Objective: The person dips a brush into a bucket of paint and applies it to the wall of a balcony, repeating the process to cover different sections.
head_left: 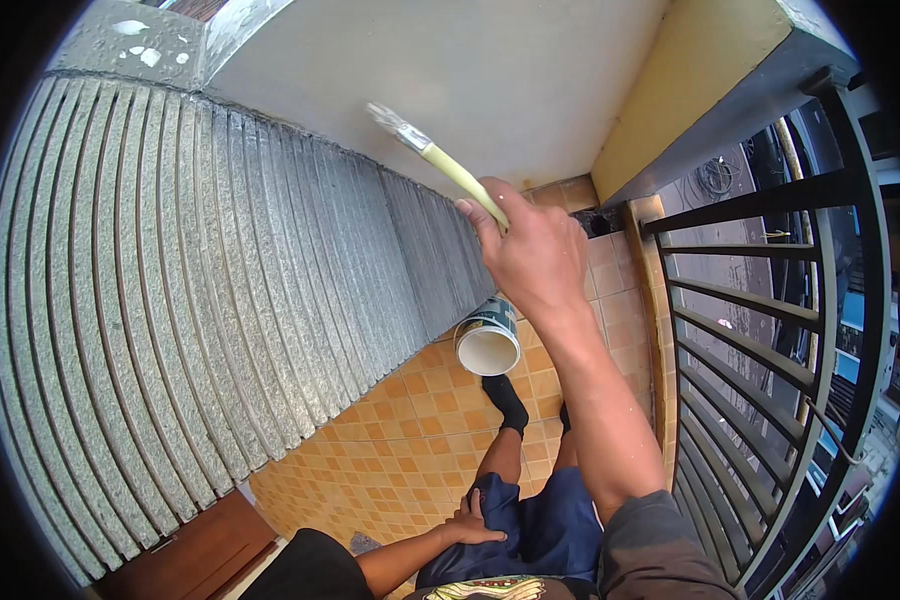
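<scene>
A ribbed grey stone wall (220,270) meets a smooth pale-grey wall (460,80) above an orange-checkered tile floor (370,432).
Dark-blue cloth shorts (550,528) show near a round green-and-white pail (496,312) on the tiles; the left hand (477,524) lies on the shorts, fingers loosely spread; the right hand (536,242) has its grip closed around a yellow-handled paintbrush (448,168), bristles raised before the smooth wall, contact unclear.

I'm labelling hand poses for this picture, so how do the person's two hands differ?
The right hand is closed around the paintbrush, while the left hand shows no tool and rests on the navy shorts. The right hand is held out well forward; the left hand sits lower in the picture. The right hand looks larger in view than the left hand. Both are bare.
</scene>
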Tool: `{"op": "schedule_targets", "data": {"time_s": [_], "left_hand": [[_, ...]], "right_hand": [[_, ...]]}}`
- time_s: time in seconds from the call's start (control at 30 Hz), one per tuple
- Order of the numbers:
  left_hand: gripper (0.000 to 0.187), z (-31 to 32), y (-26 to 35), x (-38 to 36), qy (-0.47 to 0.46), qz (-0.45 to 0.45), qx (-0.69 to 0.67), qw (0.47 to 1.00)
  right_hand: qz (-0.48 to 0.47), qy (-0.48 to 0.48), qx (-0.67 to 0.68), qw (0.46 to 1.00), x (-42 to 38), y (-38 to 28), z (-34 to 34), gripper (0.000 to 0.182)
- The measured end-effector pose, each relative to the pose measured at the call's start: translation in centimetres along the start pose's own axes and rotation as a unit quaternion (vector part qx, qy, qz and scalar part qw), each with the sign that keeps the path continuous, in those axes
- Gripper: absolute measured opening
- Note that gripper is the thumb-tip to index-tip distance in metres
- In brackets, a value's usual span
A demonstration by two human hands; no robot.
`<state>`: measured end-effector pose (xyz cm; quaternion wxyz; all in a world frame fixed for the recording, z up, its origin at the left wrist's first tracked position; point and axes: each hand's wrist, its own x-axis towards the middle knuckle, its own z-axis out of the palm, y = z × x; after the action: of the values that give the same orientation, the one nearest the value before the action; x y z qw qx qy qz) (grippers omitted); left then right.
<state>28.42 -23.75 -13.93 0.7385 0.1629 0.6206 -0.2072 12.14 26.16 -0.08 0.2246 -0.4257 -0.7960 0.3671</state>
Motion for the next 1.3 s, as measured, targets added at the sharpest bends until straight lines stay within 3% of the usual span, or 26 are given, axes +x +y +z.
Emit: {"op": "schedule_targets", "data": {"time_s": [0.3,0.63,0.73,0.93,1.1,1.3], "left_hand": [[0.153,0.0,-0.3,0.7,0.037,0.026,-0.008,0.999],[0.152,-0.2,-0.2,0.4,0.040,0.031,-0.014,0.999],[0.153,-0.4,0.3,-0.5,0.021,0.021,0.003,1.000],[0.153,0.0,0.6,-0.4,-0.001,0.008,0.025,1.000],[0.153,-0.3,1.2,-1.1,-0.020,-0.010,0.029,0.999],[0.155,-0.2,0.7,0.6,-0.010,0.008,0.052,0.999]], "right_hand": [[0.092,0.115,-0.038,0.988,5.5,2.9,-5.0,0.043],[0.214,0.162,-0.050,0.962,6.1,3.6,-8.4,0.041],[0.233,0.243,-0.058,0.940,6.0,5.7,-8.1,0.040],[0.131,0.220,-0.048,0.966,4.1,2.8,-5.7,0.038],[0.100,0.106,-0.002,0.989,3.1,-2.7,-2.7,0.038],[0.044,0.014,0.016,0.999,1.1,-1.7,-4.8,0.033]]}}
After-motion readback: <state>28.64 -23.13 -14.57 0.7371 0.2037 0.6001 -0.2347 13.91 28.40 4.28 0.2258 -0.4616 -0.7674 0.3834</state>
